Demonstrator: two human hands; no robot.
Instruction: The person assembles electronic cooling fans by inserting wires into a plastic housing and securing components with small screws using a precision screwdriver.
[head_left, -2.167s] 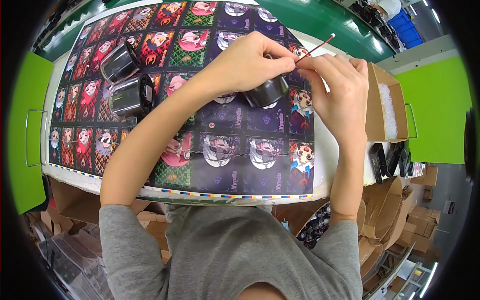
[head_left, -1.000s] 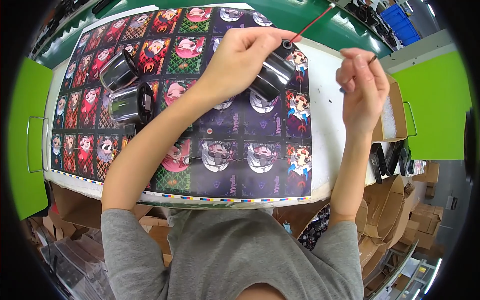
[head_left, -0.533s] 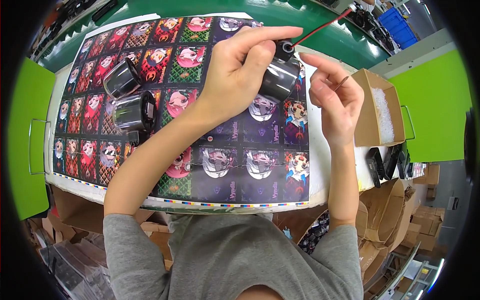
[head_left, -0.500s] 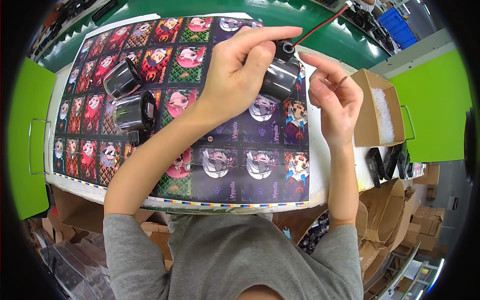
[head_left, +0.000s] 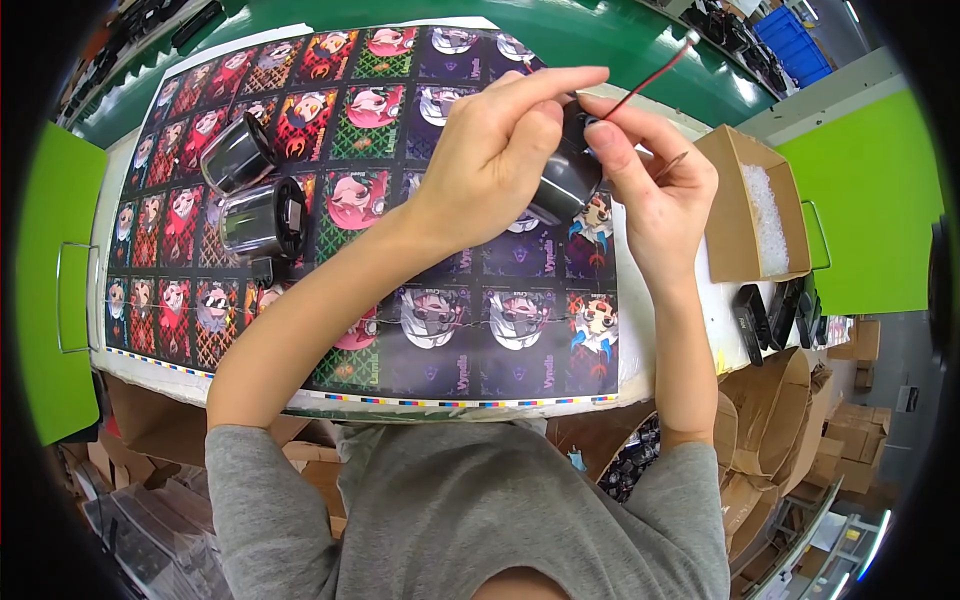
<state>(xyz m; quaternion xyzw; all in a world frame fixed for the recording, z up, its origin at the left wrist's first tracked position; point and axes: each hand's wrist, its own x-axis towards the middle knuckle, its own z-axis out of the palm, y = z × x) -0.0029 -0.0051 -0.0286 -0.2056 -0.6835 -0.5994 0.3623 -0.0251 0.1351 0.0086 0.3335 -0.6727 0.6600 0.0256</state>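
My left hand (head_left: 490,150) is wrapped round a dark, glossy cylindrical housing (head_left: 568,185), tilted over the printed sheet (head_left: 420,375). A thin red-and-black wire (head_left: 650,80) with a white plug at its tip rises from the housing's upper end. My right hand (head_left: 655,190) pinches thumb and forefinger at the base of that wire, where the fingers hide the fitting. A thin brownish sliver (head_left: 674,162) pokes out between its other fingers; its kind is unclear. Two similar dark clear-walled housings (head_left: 238,155) (head_left: 262,220) lie to the left on the sheet.
An open cardboard box (head_left: 740,205) with clear small pieces stands at the table's right. Several black parts (head_left: 765,315) lie by the right edge. A small black block (head_left: 263,271) sits near the left housings. Green panels (head_left: 860,190) flank the table; cardboard boxes (head_left: 765,420) stand below right.
My right hand has moved left and closed its thumb and forefinger at the wire's base. The held housing has tilted slightly and the wire's tip has dropped a little.
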